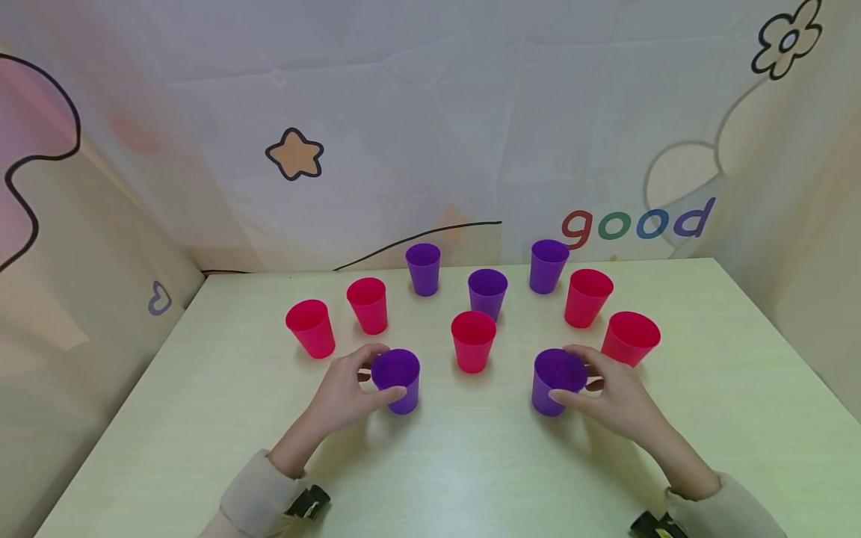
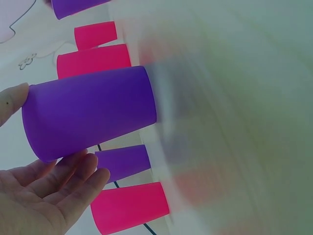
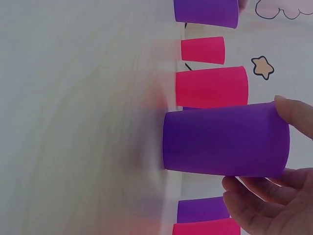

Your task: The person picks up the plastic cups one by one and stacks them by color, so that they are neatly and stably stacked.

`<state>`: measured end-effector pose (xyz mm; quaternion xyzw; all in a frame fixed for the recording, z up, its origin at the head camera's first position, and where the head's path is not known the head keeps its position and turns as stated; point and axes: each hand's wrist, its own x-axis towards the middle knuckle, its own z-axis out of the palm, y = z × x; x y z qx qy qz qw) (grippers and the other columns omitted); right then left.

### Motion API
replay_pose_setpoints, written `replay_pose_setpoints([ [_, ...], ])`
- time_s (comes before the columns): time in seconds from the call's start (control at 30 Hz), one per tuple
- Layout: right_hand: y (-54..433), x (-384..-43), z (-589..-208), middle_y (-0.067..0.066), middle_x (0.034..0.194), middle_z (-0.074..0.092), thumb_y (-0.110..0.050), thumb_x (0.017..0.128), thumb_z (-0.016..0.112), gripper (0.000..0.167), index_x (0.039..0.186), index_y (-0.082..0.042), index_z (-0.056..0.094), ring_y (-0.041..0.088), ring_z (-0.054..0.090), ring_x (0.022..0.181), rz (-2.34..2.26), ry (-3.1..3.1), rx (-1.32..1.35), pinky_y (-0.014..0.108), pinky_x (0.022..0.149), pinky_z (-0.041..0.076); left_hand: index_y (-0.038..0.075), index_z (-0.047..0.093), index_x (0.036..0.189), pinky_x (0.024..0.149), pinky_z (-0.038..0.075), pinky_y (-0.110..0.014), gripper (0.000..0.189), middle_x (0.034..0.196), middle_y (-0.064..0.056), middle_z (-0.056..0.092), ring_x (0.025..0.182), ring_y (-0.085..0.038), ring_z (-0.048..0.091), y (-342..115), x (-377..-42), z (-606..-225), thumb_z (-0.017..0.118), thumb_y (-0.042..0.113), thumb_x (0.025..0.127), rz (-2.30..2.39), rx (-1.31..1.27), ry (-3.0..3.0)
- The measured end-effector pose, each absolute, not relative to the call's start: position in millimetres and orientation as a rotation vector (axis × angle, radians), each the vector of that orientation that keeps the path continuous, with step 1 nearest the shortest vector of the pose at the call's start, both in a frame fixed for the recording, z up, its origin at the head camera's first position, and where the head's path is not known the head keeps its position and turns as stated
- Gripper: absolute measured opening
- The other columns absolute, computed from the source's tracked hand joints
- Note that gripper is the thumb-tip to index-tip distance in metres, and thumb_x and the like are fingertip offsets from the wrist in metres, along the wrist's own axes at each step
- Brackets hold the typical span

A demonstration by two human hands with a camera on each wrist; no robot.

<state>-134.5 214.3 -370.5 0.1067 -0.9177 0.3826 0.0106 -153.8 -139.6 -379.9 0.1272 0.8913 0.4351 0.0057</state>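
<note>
In the head view, gripping the left purple cup [image 1: 397, 370] with the left hand [image 1: 346, 392] and the right purple cup [image 1: 557, 371] with the right hand [image 1: 615, 392], nearer than and either side of the middle red cup [image 1: 473, 345]. In the left wrist view, pinching near the rim between thumb and fingers; in the right wrist view, likewise.

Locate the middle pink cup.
In the head view, the middle pink cup stands slightly right of centre, in front of a rear purple cup, between the left purple cup, in the left hand, and right purple cup, in the right hand.
</note>
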Motion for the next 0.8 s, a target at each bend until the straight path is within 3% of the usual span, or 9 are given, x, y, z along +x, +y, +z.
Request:
replay_pose_setpoints([
  [0.3,215.2,-131.4,-369.4,0.015,0.109,0.059,-0.031,0.074,0.075,0.065,0.124,0.002,0.049,0.026,0.058,0.089,1.207,-2.854,0.361,0.029,0.07,0.05,0.006,0.056,0.118,0.081,0.05,-0.037,0.054,0.108,-0.004,0.061,0.095,-0.02,0.058,-140.8,-151.0,-381.5,0.078,0.021,0.071,1.378,0.418,2.768],
  [0.8,216.3,-128.1,-370.3,0.016,0.111,0.058,-0.029,0.074,0.076,0.064,0.124,0.001,0.049,0.025,0.058,0.089,1.252,-2.852,0.391,0.032,0.071,0.05,0.007,0.057,0.116,0.08,0.05,-0.037,0.051,0.105,-0.003,0.063,0.093,-0.019,0.059,-143.2,-148.0,-381.1,0.078,0.02,0.071,1.404,0.494,2.733],
])
